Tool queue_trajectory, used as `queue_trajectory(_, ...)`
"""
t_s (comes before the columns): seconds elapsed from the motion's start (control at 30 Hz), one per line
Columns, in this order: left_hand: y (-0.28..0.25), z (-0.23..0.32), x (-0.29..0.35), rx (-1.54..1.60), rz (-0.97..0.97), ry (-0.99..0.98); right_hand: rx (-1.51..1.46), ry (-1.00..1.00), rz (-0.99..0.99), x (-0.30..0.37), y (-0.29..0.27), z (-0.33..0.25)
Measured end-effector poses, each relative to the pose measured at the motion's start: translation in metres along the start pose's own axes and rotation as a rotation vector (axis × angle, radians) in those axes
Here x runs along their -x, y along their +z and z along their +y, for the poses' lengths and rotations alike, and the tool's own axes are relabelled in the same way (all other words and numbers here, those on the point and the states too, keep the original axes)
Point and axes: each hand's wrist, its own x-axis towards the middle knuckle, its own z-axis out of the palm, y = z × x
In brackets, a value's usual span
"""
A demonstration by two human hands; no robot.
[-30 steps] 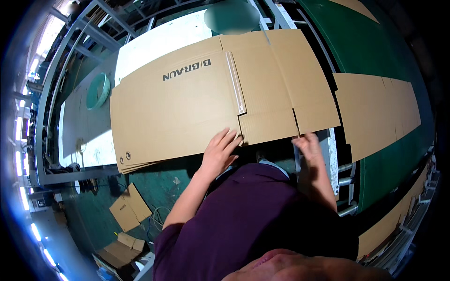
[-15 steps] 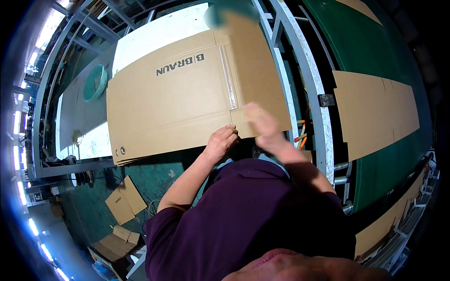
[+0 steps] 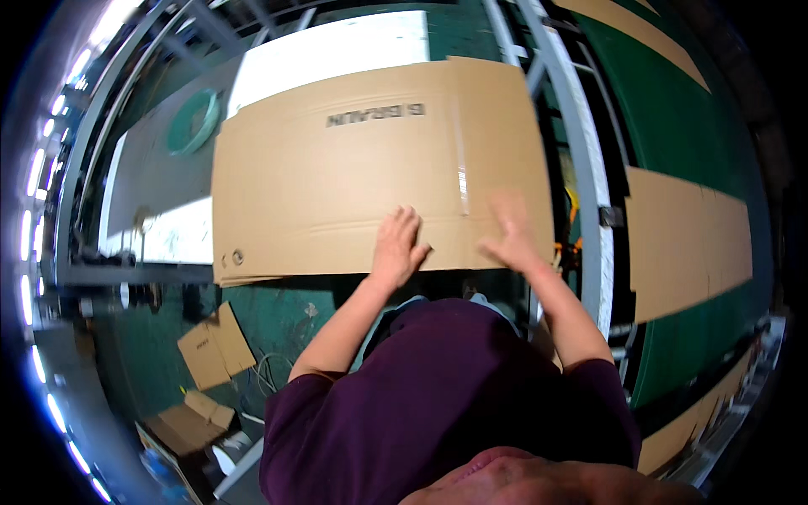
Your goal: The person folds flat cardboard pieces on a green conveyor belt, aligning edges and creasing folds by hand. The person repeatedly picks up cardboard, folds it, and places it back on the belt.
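Observation:
A large flat brown cardboard box blank (image 3: 337, 181) lies on the worktable, with dark print and a shiny strip (image 3: 462, 181) running along the crease near its right end. Below the blank, the corners of other cardboard sheets show at the near left. My left hand (image 3: 399, 247) rests palm down on its near part, fingers stretched out and thumb apart. Further right, my right hand (image 3: 515, 237) is over the right panel, blurred by motion, its thumb apart from its fingers. Neither hand grips anything.
At the left, a green plastic bowl (image 3: 194, 123) stands on the grey table. A metal frame rail (image 3: 593, 194) runs along the right, and past it a cardboard sheet (image 3: 690, 244) lies on a green conveyor belt (image 3: 682, 353). Cardboard pieces (image 3: 215, 345) lie on the floor.
The right panel, raised earlier, now lies flat. My left hand has gone from holding the near edge to lying flat on the cardboard. My right hand has shifted right.

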Motion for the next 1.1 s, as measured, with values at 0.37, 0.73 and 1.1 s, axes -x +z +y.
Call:
queue_trajectory(0.37, -0.137, -0.337, -0.023, -0.511, 0.22, -1.072, -0.477, 0.477, 0.32, -0.133, -0.017, 0.128)
queue_trajectory(0.73, -0.233, -0.45, -0.053, 1.035, 0.203, -1.153, -1.119, 0.803, -0.134, -0.184, -0.049, 0.136)
queue_trajectory(1.1, -0.177, -0.425, -0.101, -0.479, 0.33, -1.504, -0.72, 0.934, 0.368, -0.188, -0.02, 0.097)
